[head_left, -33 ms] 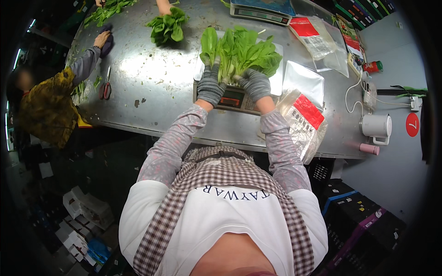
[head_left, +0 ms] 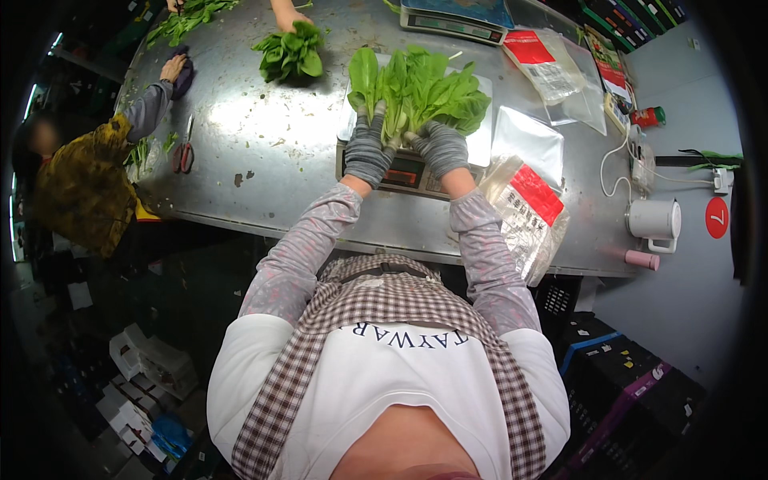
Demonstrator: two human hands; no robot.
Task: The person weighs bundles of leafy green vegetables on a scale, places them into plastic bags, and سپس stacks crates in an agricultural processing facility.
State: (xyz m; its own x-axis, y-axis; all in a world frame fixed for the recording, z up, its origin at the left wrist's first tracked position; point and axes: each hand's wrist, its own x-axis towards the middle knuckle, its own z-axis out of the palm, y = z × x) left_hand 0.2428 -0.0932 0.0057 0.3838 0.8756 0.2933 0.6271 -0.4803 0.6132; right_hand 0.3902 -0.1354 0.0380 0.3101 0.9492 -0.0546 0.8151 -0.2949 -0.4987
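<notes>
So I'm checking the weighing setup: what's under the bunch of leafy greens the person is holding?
The leafy greens lie on the pale pan of a scale, its display showing near the gloved left hand and right hand. The pan's middle is covered.

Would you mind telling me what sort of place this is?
Probably a vegetable packing room: leafy green bunches on a digital weighing scale, clear red-labelled plastic bags, and a long steel worktable.

Steel table (head_left: 264,172) bears scale (head_left: 404,172), scissors (head_left: 184,154), possibly plastic bags (head_left: 532,210).
</notes>
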